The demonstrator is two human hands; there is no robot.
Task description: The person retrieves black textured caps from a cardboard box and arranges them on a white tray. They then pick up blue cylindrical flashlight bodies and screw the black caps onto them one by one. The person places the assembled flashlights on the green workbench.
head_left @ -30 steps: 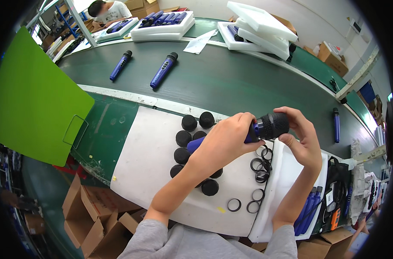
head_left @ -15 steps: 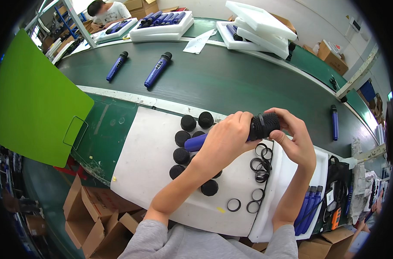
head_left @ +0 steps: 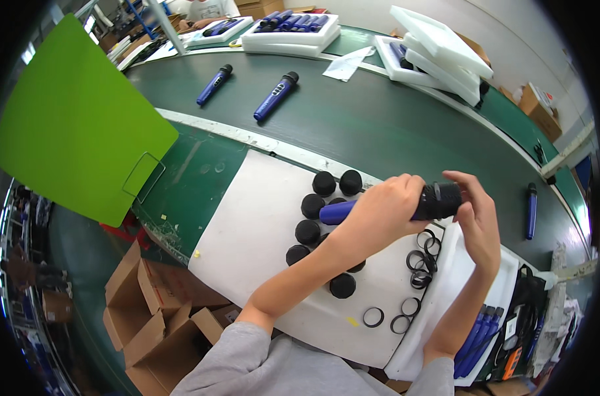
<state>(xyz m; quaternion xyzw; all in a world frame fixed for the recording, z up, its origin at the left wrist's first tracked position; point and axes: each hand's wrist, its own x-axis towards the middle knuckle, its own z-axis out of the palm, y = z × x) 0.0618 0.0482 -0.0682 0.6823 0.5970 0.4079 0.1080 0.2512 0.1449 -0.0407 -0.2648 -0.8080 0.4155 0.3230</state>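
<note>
A blue handheld microphone with a black mesh head lies nearly level above a white work mat. My left hand wraps round its body, and the blue tail sticks out to the left. At the mesh end my right hand curls its thumb and fingers about the tip. A black band circles the head. Under and beside my left forearm stand several loose black mesh heads, some partly hidden. Several black rings lie on the mat's right side.
Beyond the mat runs a green belt with blue microphones on it. A white foam tray holds more microphones at right. A green panel stands left; open cartons sit below. Foam boxes and another person are at the back.
The head view has shifted, so the scene sits farther right in the picture. My left hand keeps its hold on the microphone; my right fingers have slid toward the tip of the mesh head.
</note>
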